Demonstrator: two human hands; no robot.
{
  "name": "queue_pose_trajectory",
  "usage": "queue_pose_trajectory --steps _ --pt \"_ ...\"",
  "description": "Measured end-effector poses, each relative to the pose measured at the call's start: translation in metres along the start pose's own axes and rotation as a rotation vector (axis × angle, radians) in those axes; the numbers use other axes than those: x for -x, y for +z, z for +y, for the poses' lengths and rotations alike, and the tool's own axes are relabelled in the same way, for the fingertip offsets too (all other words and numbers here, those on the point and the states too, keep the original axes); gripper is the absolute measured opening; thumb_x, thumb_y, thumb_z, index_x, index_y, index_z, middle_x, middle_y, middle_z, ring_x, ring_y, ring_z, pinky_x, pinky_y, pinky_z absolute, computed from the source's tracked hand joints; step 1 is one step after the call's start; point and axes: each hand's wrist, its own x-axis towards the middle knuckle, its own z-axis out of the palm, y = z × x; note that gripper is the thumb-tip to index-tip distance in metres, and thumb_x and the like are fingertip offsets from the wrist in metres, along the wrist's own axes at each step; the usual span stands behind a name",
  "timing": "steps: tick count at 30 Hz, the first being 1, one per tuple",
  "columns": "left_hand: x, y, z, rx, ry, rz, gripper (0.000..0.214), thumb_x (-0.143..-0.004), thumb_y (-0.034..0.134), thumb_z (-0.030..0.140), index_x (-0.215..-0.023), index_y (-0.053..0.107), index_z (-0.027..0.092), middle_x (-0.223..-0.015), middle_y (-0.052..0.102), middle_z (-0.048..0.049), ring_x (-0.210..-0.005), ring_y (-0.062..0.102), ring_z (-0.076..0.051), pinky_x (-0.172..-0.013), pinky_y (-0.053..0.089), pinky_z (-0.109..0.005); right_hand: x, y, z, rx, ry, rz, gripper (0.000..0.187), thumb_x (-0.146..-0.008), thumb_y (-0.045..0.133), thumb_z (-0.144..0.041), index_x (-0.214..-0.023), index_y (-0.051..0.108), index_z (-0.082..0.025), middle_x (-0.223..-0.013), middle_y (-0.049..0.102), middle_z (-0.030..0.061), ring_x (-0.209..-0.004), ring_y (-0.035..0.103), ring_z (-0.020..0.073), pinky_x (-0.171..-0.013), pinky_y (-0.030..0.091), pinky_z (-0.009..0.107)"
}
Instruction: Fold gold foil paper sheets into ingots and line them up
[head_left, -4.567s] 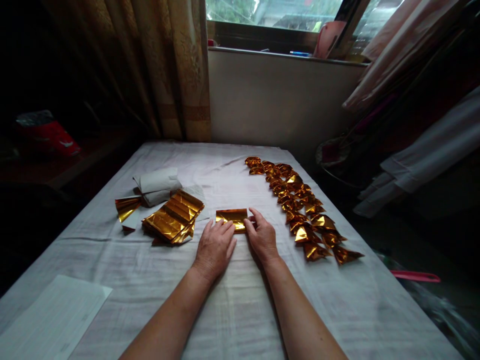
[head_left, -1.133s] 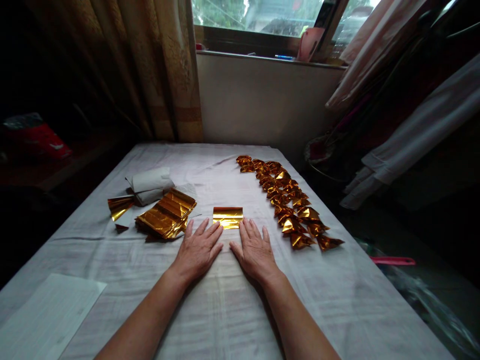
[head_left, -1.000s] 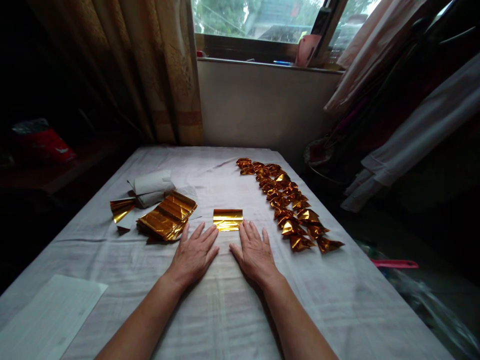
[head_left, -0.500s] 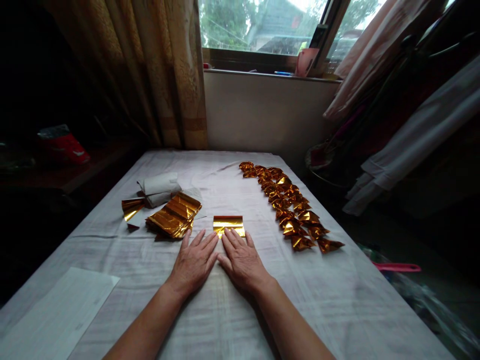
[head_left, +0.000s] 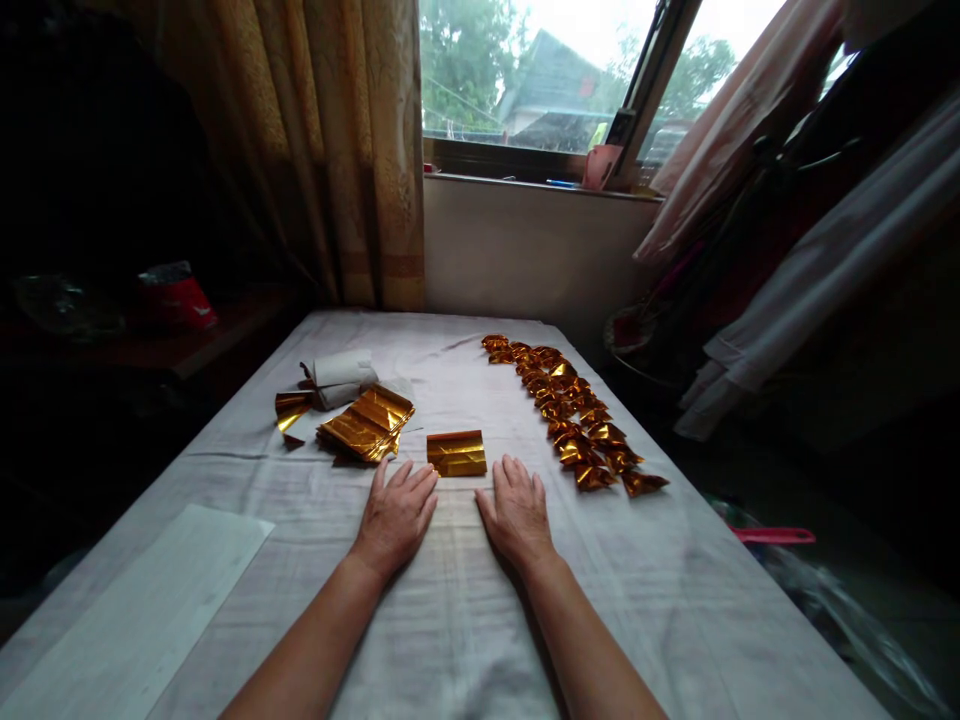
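A small sheet of gold foil paper lies on the white-covered table, with crease lines across it. My left hand rests palm down with fingers spread, its fingertips at the sheet's near left corner. To the right, my right hand lies flat just off the sheet's near right corner, holding nothing. A stack of gold foil sheets sits beyond my left hand. Folded gold foil pieces stand in rows on the right side of the table.
Behind the stack lies a grey-white rolled bundle, with a loose gold foil scrap beside it. A pale paper sheet covers the table's left front. Hanging clothes are at the right, and a pink handle shows past the table edge.
My hands have moved apart, the right one sliding off the foil sheet to the right. More of the sheet and its creases now shows. The camera view has shifted slightly.
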Motion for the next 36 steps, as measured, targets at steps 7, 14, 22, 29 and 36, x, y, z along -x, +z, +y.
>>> queue_pose_trajectory --steps 7,14,22,29,36 --pt "0.001 0.003 0.001 -0.021 0.014 0.034 0.032 -0.095 0.048 0.027 -0.121 0.067 0.025 -0.126 0.07 -0.0052 -0.12 0.058 -0.03 -0.112 0.031 -0.059 0.001 0.005 0.0 -0.171 -0.01 0.128 0.038 -0.094 0.05 -0.03 -0.128 0.062 -0.02 -0.148 0.049 0.0141 -0.14 0.039 0.0307 -0.116 0.02 0.055" --pt "0.001 0.002 0.002 -0.008 0.052 0.042 0.031 -0.094 0.05 0.025 -0.12 0.067 0.024 -0.124 0.071 -0.0061 -0.119 0.059 -0.029 -0.109 0.035 -0.056 -0.021 0.023 -0.001 -0.793 0.064 0.398 0.027 -0.081 0.06 -0.039 -0.096 0.073 -0.021 -0.105 0.075 0.0093 -0.106 0.064 0.0261 -0.101 0.043 0.046" --pt "0.003 0.002 0.001 0.01 0.089 0.04 0.034 -0.094 0.05 0.024 -0.126 0.063 0.021 -0.13 0.067 -0.0074 -0.124 0.055 -0.029 -0.109 0.038 -0.053 -0.043 0.027 -0.017 -0.962 0.088 0.515 0.039 -0.085 0.049 -0.05 -0.08 0.069 -0.017 -0.079 0.075 0.0074 -0.072 0.068 0.0194 -0.072 0.055 0.031" --pt "0.002 0.001 0.001 0.106 0.12 0.202 0.043 -0.096 0.043 0.02 -0.137 0.053 0.02 -0.128 0.066 -0.0099 -0.12 0.058 -0.024 -0.105 0.046 -0.044 -0.032 -0.016 -0.011 -0.696 -0.118 0.797 0.024 -0.093 0.053 -0.036 -0.091 0.07 -0.021 -0.102 0.073 0.01 -0.106 0.062 0.0244 -0.1 0.044 0.043" --pt "0.003 0.003 -0.002 0.224 0.062 0.222 0.047 -0.097 0.045 0.024 -0.144 0.045 0.022 -0.12 0.07 -0.0079 -0.11 0.064 -0.021 -0.098 0.051 -0.04 -0.016 -0.001 -0.024 -0.215 -0.433 0.488 0.022 -0.096 0.054 -0.024 -0.094 0.075 -0.026 -0.098 0.074 0.0038 -0.094 0.061 0.0198 -0.091 0.042 0.034"
